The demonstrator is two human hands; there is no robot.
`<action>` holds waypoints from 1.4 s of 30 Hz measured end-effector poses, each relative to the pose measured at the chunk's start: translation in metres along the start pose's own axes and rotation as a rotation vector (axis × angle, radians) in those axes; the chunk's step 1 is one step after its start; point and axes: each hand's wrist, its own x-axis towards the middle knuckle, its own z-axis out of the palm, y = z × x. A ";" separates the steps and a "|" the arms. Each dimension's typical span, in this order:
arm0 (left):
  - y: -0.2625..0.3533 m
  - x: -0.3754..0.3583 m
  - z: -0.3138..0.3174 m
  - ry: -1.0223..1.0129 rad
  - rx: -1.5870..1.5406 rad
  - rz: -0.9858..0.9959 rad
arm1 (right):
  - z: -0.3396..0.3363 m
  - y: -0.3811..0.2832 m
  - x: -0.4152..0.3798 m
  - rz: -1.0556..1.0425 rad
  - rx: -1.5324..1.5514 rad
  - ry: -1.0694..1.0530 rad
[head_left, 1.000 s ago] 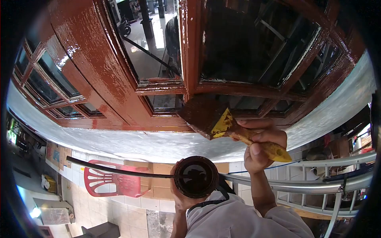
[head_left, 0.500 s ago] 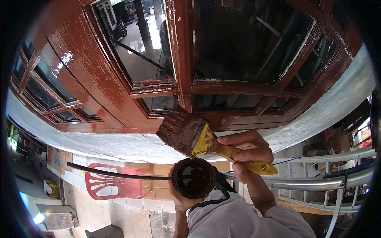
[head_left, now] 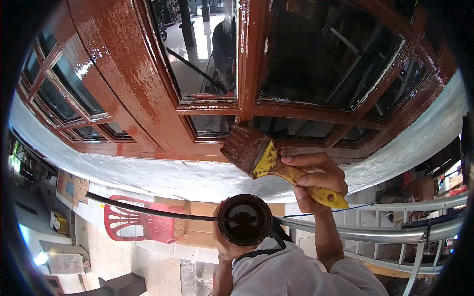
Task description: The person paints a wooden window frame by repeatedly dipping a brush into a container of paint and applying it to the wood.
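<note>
Head view shows the right hand (head_left: 316, 180) gripping the paintbrush (head_left: 261, 155), now lifted back from above the paint can (head_left: 245, 219), which the left hand (head_left: 222, 249) grips, to the brown window frame (head_left: 237, 106).

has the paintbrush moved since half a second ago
Yes. The paintbrush has gone up from just above the paint can toward the brown window frame, its bristles now at the frame's lower rail.

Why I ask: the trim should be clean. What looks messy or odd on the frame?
Pale unpainted patches and smears show along the frame edges beside the glass, uneven against the glossy brown. The paintbrush is loaded; the can sits upright.
</note>
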 end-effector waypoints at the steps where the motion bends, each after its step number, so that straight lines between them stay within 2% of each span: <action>1: 0.000 0.000 0.000 0.000 -0.013 -0.006 | -0.001 -0.002 0.002 -0.013 -0.032 -0.014; 7: 0.003 0.001 0.000 -0.011 0.007 -0.013 | -0.003 -0.014 0.018 -0.169 -0.215 -0.097; 10: 0.001 0.001 -0.001 -0.004 -0.010 0.007 | -0.005 -0.026 0.023 -0.139 -0.305 -0.209; 13: -0.001 0.000 -0.002 0.000 -0.031 -0.018 | -0.002 -0.036 0.018 -0.135 -0.387 -0.204; 17: 0.004 0.003 -0.002 0.006 0.001 0.039 | -0.005 -0.040 0.006 -0.113 -0.306 0.025; 22: 0.005 0.005 -0.004 0.003 0.000 0.070 | -0.011 -0.046 -0.009 -0.084 -0.133 0.124; 26: 0.003 0.004 -0.004 0.000 -0.044 -0.001 | -0.005 -0.040 -0.001 -0.019 -0.124 0.010; 30: 0.004 0.005 -0.003 -0.005 0.000 0.018 | -0.008 -0.023 0.011 -0.158 -0.143 -0.099; 33: 0.005 0.005 -0.004 -0.005 0.065 0.030 | -0.016 -0.025 0.008 -0.086 -0.214 -0.008; 37: 0.006 0.005 0.000 0.021 0.021 0.015 | -0.030 -0.015 0.000 -0.102 -0.013 0.337; 39: -0.001 0.006 -0.001 0.013 0.019 0.017 | -0.032 -0.014 0.012 -0.095 0.071 0.440; 42: 0.010 0.012 0.004 -0.009 0.041 0.031 | -0.041 -0.015 0.017 -0.024 0.127 0.436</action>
